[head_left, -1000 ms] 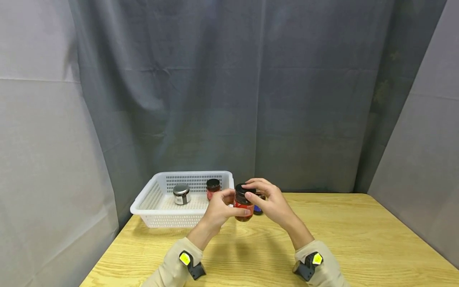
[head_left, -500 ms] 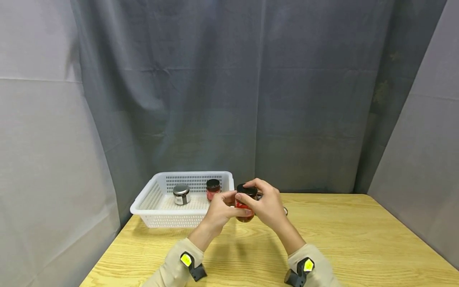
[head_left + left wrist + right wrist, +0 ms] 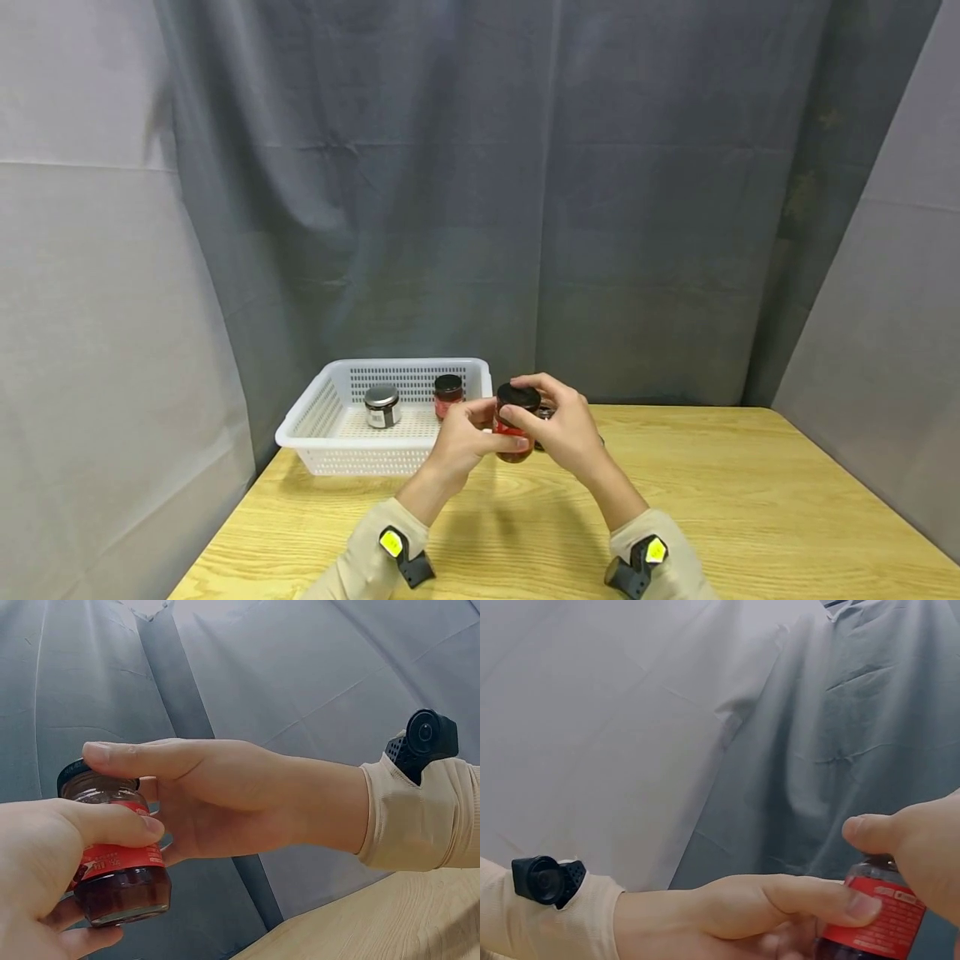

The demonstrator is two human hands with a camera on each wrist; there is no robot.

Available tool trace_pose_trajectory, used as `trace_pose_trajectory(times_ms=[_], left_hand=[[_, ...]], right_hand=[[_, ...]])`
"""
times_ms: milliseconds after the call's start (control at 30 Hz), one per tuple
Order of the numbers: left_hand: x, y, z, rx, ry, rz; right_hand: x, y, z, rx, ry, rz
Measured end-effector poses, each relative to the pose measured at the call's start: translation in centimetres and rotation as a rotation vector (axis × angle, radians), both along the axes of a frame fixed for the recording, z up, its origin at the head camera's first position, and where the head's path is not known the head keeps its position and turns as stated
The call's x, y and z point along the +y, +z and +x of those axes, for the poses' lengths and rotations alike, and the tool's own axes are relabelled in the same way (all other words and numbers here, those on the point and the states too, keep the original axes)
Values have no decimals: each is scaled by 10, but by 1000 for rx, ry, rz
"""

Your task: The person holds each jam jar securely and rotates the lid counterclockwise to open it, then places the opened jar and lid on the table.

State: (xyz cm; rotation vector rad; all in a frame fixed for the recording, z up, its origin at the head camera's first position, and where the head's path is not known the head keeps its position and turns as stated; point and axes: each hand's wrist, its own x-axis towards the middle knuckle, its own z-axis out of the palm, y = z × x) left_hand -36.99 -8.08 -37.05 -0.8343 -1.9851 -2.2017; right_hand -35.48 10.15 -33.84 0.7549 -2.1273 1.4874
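A glass jar (image 3: 124, 889) with a red label, dark contents and a black lid (image 3: 519, 395) is held upright above the table between both hands. My left hand (image 3: 459, 443) grips its body, with the thumb across the label in the left wrist view. From the other side, my right hand (image 3: 566, 425) holds the lid, thumb at its near edge and fingers over its top and far side. The lid sits on the jar. Behind the right hand, another dark jar (image 3: 547, 412) is mostly hidden.
A white perforated plastic basket (image 3: 360, 457) stands at the back left of the wooden table (image 3: 750, 500). Inside are a silver-lidded jar (image 3: 382, 407) and a black-lidded jar with a red label (image 3: 448, 395). Grey curtains (image 3: 420, 208) hang behind the table.
My right hand has turned around the lid, swinging left and then slightly back right. The left hand keeps its grip on the jar almost in place.
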Motion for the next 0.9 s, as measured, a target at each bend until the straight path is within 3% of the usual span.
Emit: trace_pose_trajectory(times_ms=[267, 600, 900], left_hand=[[0, -2, -1, -1, -9, -1], [-2, 0, 1, -12, -7, 9], [-1, 1, 0, -2, 2, 3]], right_hand=[[6, 3, 0, -9, 73, 10], [7, 4, -1, 22, 14, 67], [12, 8, 1, 40, 61, 94]])
